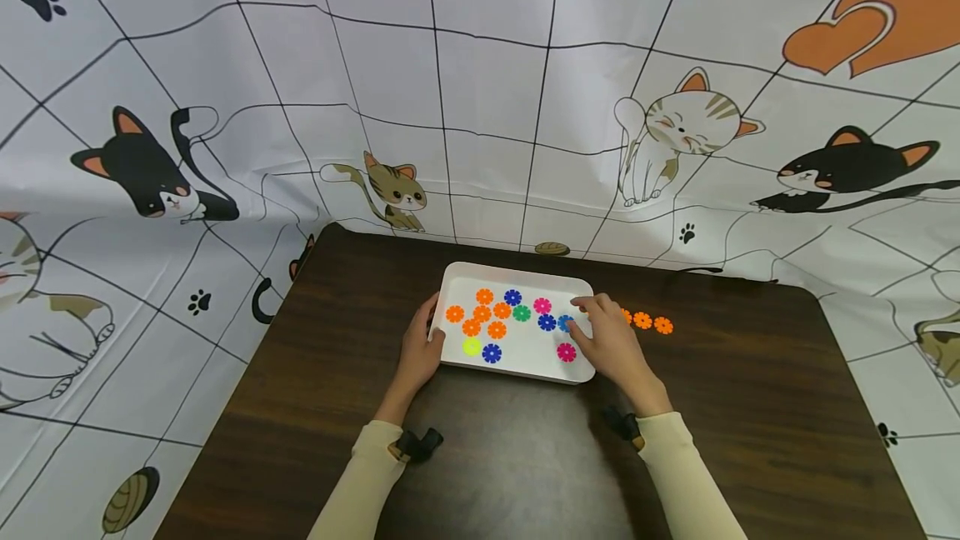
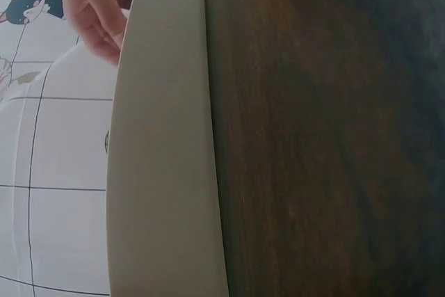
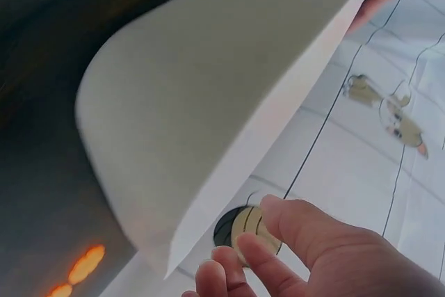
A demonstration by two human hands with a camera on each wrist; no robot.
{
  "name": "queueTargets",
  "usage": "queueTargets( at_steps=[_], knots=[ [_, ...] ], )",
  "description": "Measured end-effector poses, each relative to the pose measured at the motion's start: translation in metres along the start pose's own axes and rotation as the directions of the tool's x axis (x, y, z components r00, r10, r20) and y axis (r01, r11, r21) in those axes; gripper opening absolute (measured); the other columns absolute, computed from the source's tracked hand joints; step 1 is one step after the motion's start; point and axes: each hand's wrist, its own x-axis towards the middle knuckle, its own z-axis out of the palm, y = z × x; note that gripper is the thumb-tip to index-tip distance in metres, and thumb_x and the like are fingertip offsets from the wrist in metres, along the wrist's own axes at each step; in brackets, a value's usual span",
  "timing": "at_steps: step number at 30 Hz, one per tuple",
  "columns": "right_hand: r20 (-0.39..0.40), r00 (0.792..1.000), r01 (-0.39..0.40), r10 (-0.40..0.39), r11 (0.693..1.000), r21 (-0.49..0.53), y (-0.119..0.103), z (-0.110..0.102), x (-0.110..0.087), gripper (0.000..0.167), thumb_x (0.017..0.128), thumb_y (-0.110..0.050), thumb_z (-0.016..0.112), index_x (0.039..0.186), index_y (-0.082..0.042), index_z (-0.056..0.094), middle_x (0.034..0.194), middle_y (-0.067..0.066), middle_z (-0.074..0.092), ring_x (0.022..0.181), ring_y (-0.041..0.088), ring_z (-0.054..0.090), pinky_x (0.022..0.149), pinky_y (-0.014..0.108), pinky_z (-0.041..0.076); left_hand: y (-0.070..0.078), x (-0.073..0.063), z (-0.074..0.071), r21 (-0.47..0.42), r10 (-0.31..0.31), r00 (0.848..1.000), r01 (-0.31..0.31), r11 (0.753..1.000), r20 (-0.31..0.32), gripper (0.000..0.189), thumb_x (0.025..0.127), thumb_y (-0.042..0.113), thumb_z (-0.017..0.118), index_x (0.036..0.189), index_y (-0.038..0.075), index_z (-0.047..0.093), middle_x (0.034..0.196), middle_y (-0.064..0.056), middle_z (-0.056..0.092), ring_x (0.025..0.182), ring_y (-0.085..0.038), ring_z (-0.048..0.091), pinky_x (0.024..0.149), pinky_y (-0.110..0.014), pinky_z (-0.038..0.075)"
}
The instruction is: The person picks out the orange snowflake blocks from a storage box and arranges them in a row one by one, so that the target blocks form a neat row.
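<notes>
A white rectangular tray (image 1: pixel 525 361) holds several flower-shaped plastic discs: orange ones (image 1: pixel 482 313) grouped at the left, plus blue (image 1: pixel 492 353), green (image 1: pixel 521 313), yellow (image 1: pixel 471 347) and pink ones (image 1: pixel 566 352). My left hand (image 1: pixel 420 348) grips the tray's left end, thumb at the rim. Over the right end reaches my right hand (image 1: pixel 615 344), its thumb tip beside a light-blue disc (image 1: pixel 565 323). Thumb and fingers of the right hand (image 3: pixel 299 255) stand apart in the right wrist view, nothing between them. The left wrist view shows the tray's outer wall (image 2: pixel 163 137).
A short row of orange discs (image 1: pixel 642 320) lies on the dark wooden table (image 1: pixel 750 407), just right of the tray and partly behind the right hand. A white cloth printed with cats (image 1: pixel 487 73) hangs behind and around the table.
</notes>
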Motion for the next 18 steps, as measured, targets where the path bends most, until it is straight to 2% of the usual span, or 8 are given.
queueTargets(
  at_steps=[8,18],
  knots=[
    [0.035,0.999,0.01,-0.01,1.0,0.012,-0.017,0.011,0.002,0.044,0.093,-0.024,0.072,0.133,-0.006,0.063,0.122,0.016,0.063,0.106,0.031,0.061,0.086,0.049,0.058,0.0,0.002,0.0,-0.002,0.003,1.0,-0.003,1.0,-0.005,0.063,0.095,-0.003,0.043,0.157,0.007,0.035,0.157,-0.021,0.043,0.139,-0.04,0.047,0.118,-0.059,0.038],
    [0.021,0.995,0.096,-0.096,0.995,0.002,-0.031,0.027,0.008,0.035,0.092,-0.024,0.074,0.123,-0.009,0.071,0.114,0.01,0.069,0.098,0.025,0.064,0.085,0.045,0.059,0.001,0.001,0.0,-0.002,-0.015,1.0,0.015,1.0,0.002,0.064,0.096,-0.003,0.043,0.158,0.009,0.035,0.158,-0.02,0.042,0.142,-0.039,0.045,0.119,-0.06,0.036]
  ],
)
